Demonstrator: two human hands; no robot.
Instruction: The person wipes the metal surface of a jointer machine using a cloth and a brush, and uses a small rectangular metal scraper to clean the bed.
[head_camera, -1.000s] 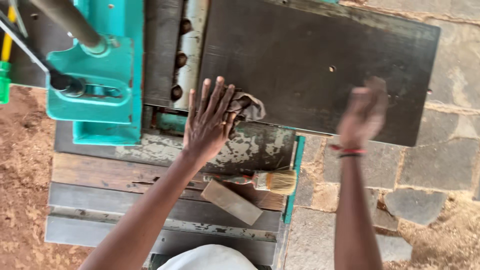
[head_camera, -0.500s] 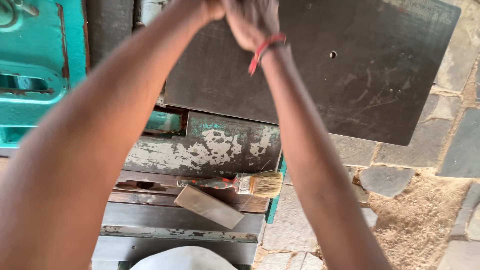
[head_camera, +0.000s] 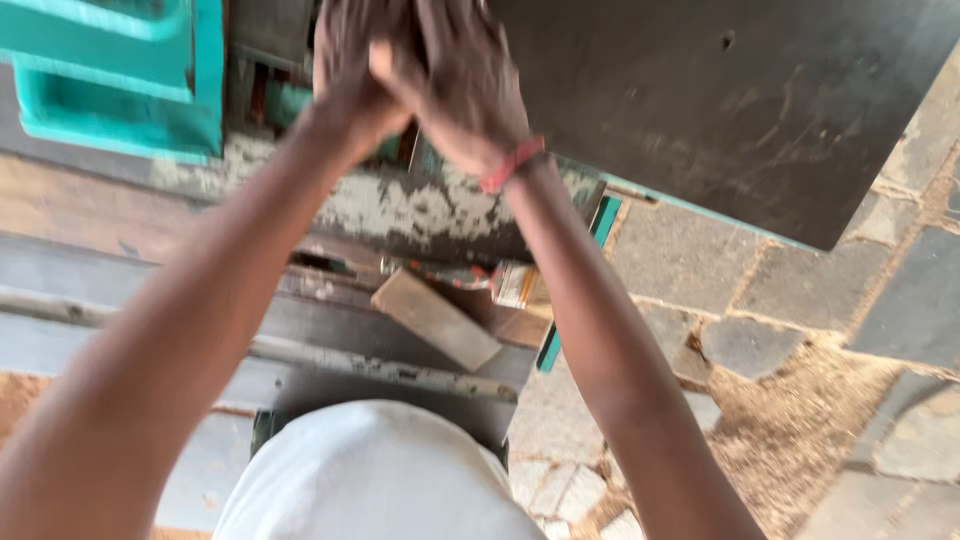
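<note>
Grey stone paving (head_camera: 780, 300) with sawdust (head_camera: 800, 430), worn wooden benchwork (head_camera: 120, 230), perhaps daylight, somewhat blurred.

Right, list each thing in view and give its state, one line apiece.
Left hand: raised, pressed against the right hand; whether it holds anything cannot be told.
Right hand: raised, red band at wrist.
Dark board: lying flat, scratched.
Wooden block: lying loose, untouched.
Paintbrush: lying flat, partly hidden.

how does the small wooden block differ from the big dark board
The small wooden block is pale tan; the big dark board is near black. The block is short and thick, while the board is wide, thin and runs out of view. The block lies low on the worn bench; the board overhangs the stone paving. Both are flat-faced and rectangular.
</note>
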